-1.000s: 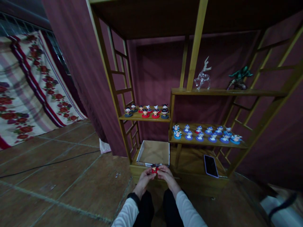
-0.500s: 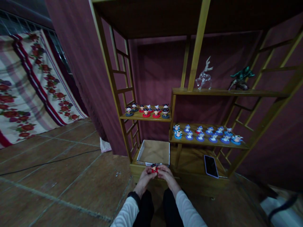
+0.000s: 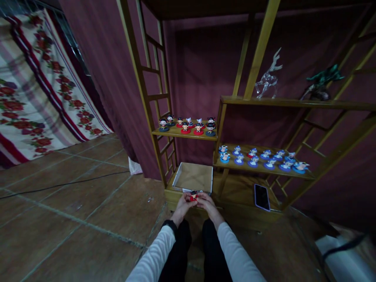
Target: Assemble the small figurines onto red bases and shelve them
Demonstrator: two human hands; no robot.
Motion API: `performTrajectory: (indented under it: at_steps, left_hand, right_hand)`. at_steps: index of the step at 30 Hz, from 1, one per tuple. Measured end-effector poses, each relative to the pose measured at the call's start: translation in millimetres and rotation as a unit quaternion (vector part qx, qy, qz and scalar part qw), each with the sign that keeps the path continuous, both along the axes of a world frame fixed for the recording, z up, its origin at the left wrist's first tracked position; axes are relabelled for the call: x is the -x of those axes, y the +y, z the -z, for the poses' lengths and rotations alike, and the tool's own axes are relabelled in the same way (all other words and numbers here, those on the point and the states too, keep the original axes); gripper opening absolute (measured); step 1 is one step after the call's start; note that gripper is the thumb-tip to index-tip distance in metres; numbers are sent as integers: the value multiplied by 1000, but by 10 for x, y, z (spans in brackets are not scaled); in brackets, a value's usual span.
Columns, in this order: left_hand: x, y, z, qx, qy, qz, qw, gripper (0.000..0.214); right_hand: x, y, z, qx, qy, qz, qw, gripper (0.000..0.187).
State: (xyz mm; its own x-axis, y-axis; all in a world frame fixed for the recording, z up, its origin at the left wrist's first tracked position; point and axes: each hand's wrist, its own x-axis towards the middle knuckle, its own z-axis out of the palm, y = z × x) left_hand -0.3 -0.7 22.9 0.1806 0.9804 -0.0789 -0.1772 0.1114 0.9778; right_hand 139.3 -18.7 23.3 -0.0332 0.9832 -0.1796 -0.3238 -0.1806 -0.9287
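Between my two hands is a small figurine (image 3: pixel 193 195) with black hair and a red base, held upright in front of the shelf unit. My left hand (image 3: pixel 184 203) grips its left side with closed fingers. From the right, my right hand (image 3: pixel 205 202) closes on the same figurine. Just beyond the hands lies an open shallow cardboard box (image 3: pixel 194 177) on the lowest shelf, with nothing visible inside. Similar red-based figurines (image 3: pixel 198 129) stand with dark-based ones (image 3: pixel 210 129) on the left middle shelf.
Several blue and purple figurines (image 3: pixel 253 161) line the right shelf (image 3: pixel 264 171). Below them lies a phone (image 3: pixel 262 197). A clear deer ornament (image 3: pixel 268 81) and a dark green sculpture (image 3: pixel 323 82) stand on the upper shelf. A black cable (image 3: pixel 67 183) crosses the tiled floor.
The view has tilted down slightly, so the shelf unit appears higher. Both hands keep hold of the figurine in front of the box.
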Motion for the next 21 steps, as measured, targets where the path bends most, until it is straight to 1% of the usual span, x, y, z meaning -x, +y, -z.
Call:
performTrajectory:
  at_steps: [2,4,6,7,9,11,14,17,21]
  left_hand:
    - [-34,4,25,-27,23,-2,999,39]
    - [-66,-10,31,-64,70,-7,995,38]
    - [-86,-47,11,-112,145,-11,983,37]
    - [-90,-72,-8,-137,191,-12,972,37]
    - [-88,-126,-55,-182,289,-11,940,37]
    - [-82,-175,-104,-222,380,0,898,38]
    - [-77,-224,-165,-272,480,20,834,39]
    - [-74,-248,-213,-307,530,26,790,39]
    - [-57,-258,-260,-332,567,34,753,39]
  right_hand:
    - [2,13,13,0,0,-2,1000,37]
    - [1,29,42,-3,-4,-1,1000,37]
    - [0,44,81,-7,-10,1,1000,39]
    - [0,50,101,-7,-12,5,1000,39]
    - [1,59,135,-6,-14,16,1000,40]
    - [0,64,160,-7,-11,28,1000,40]
    - [-9,72,182,-16,-4,33,999,38]
    - [-25,82,197,-26,0,26,999,38]
    - [-35,91,206,-24,-6,16,1000,37]
